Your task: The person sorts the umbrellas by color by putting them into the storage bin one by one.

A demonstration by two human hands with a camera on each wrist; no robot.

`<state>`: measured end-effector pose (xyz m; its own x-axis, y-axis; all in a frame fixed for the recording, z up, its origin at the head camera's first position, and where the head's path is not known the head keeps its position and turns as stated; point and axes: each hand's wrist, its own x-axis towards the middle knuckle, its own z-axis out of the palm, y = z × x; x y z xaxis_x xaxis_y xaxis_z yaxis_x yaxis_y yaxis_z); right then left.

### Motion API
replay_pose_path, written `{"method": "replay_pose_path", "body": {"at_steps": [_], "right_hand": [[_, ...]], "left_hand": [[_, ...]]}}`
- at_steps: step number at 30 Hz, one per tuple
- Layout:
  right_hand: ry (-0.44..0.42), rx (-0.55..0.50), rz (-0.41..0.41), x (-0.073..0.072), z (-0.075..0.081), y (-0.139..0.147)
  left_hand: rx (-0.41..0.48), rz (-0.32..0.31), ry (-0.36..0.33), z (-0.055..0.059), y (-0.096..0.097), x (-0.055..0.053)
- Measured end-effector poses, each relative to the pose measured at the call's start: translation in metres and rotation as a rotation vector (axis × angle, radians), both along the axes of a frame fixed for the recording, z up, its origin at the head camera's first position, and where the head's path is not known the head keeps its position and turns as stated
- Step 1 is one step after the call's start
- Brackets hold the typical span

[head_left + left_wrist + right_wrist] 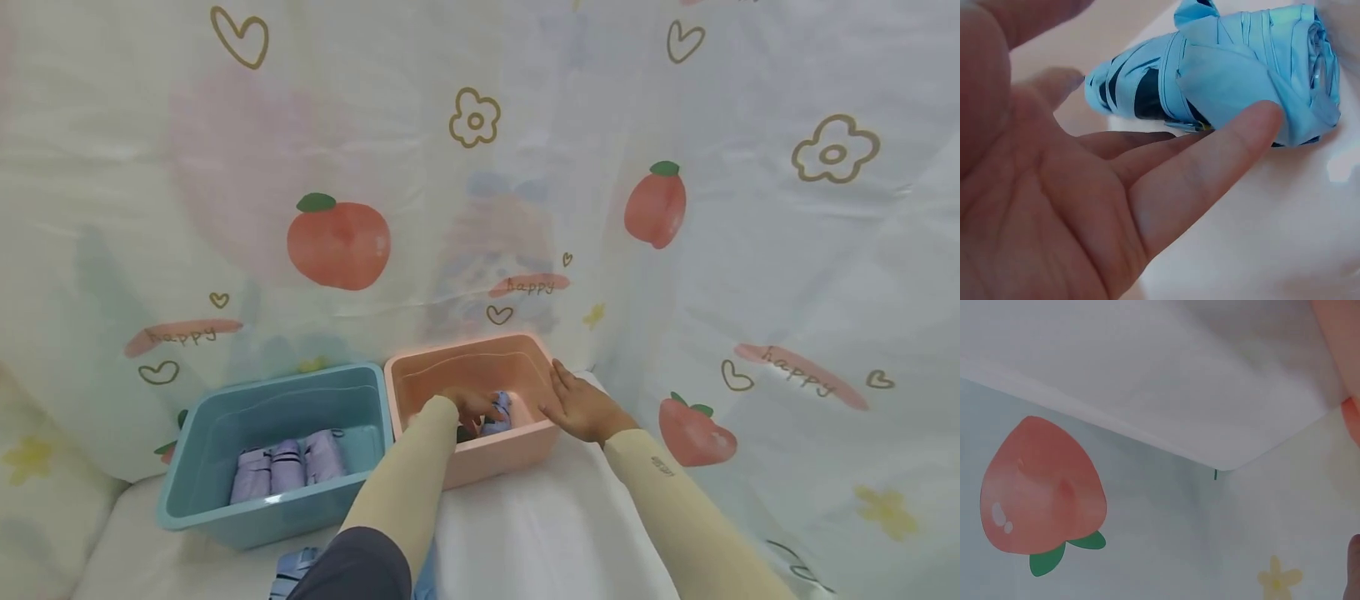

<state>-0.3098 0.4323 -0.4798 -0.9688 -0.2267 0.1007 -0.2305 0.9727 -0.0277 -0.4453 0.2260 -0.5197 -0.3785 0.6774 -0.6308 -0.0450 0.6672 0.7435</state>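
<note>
In the head view, my left hand [471, 406] reaches into the pink bin [498, 461], next to a light blue folded umbrella [498, 417] on the bin's floor. The left wrist view shows that umbrella [1235, 72] close up, rolled, with black patches. My left fingers extend beside it and are not curled round it; some fingertips are hidden. My right hand [587, 407] touches the pink bin's right rim with straight fingers. Only a fingertip of it shows at the right wrist view's edge.
Left of the pink bin stands a teal bin [273, 521] with purple folded umbrellas [287, 467] inside. A blue folded bundle [292, 571] lies in front on the white table surface [525, 533]. Printed curtains [480, 208] hang close behind and at the right.
</note>
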Motion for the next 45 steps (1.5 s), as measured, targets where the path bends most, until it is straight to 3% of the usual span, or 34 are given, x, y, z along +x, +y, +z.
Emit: {"method": "replay_pose_path", "body": {"at_steps": [6, 8, 12, 14, 17, 26, 27, 28, 30, 33, 34, 36, 40, 45], "right_hand": [[-0.006, 0.012, -0.019, -0.002, -0.001, -0.001], [-0.025, 0.016, -0.032, -0.003, -0.002, 0.0], [-0.037, 0.013, -0.031, -0.003, -0.005, 0.001], [-0.035, 0.016, -0.034, -0.004, -0.006, 0.002], [-0.032, 0.03, -0.046, -0.004, -0.006, 0.001], [-0.01, 0.016, -0.022, -0.001, -0.002, -0.004], [-0.018, 0.02, -0.027, 0.0, -0.002, -0.004], [-0.025, 0.021, -0.032, 0.0, -0.001, -0.004], [-0.027, 0.022, -0.038, 0.0, -0.001, -0.002], [-0.016, 0.025, -0.032, -0.003, -0.004, -0.005], [-0.012, 0.02, -0.029, -0.004, -0.005, -0.005], [-0.009, 0.012, -0.023, -0.005, -0.007, -0.006], [-0.016, 0.015, -0.026, -0.006, -0.008, -0.005], [-0.001, 0.044, -0.032, -0.004, -0.008, 0.002]], "left_hand": [[-0.007, -0.031, -0.002, 0.006, 0.011, 0.005], [0.016, -0.028, -0.052, 0.005, 0.017, 0.006], [0.093, -0.02, -0.228, 0.0, 0.026, 0.004], [0.119, -0.031, -0.269, -0.003, 0.029, 0.003], [0.136, -0.051, -0.267, -0.005, 0.031, 0.001], [0.124, 0.001, -0.286, -0.009, 0.03, 0.004], [0.133, 0.001, -0.3, -0.019, 0.032, -0.003], [0.126, 0.004, -0.284, -0.019, 0.031, -0.004], [0.112, 0.022, -0.252, -0.014, 0.028, -0.003], [0.106, -0.005, -0.225, -0.005, 0.016, -0.005], [0.088, 0.002, -0.192, 0.009, 0.01, 0.003], [0.094, -0.008, -0.171, 0.017, 0.003, 0.001], [0.153, -0.005, -0.086, 0.039, -0.011, 0.002], [0.25, -0.058, 0.044, 0.065, -0.034, 0.01]]}}
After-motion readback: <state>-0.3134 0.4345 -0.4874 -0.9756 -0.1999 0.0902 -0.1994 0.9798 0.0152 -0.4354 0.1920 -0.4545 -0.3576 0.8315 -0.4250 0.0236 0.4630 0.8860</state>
